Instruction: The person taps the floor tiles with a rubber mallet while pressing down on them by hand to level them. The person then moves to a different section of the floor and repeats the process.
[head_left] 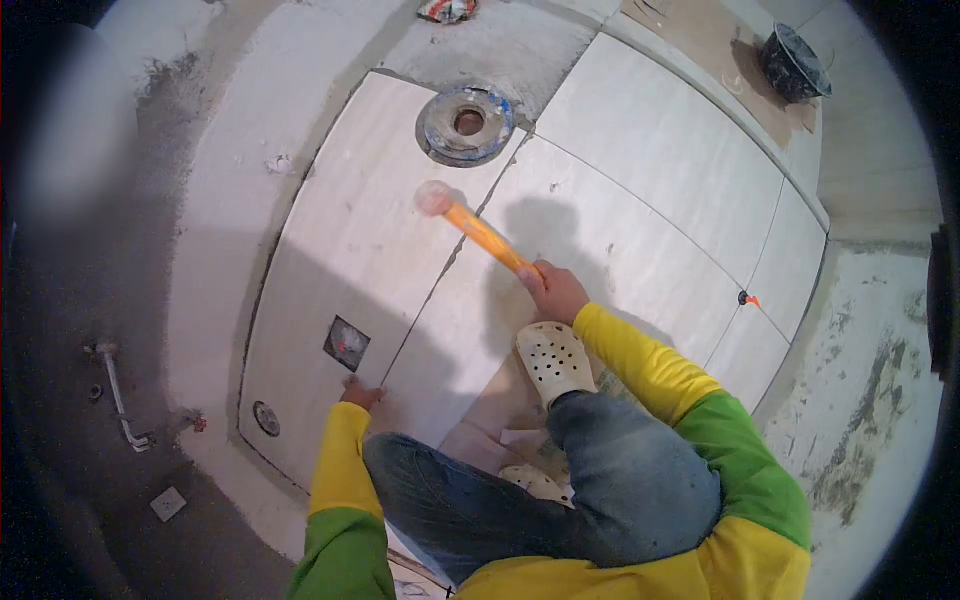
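My right hand is wrapped around the orange handle of a mallet. The mallet's pale pinkish head, slightly blurred, is over a large white floor tile, below the round drain opening. My left hand rests on the same tile near its seam with the neighbouring tile, fingers stretched out and holding nothing. Just above that hand is a square cutout in the tile. A smaller round cutout lies near the tile's lower left corner.
A round toilet drain flange sits in the tile's top edge. At the upper right stands a black bucket. A small orange-and-black tile leveller stands at a joint on the right. My clog is planted on the floor.
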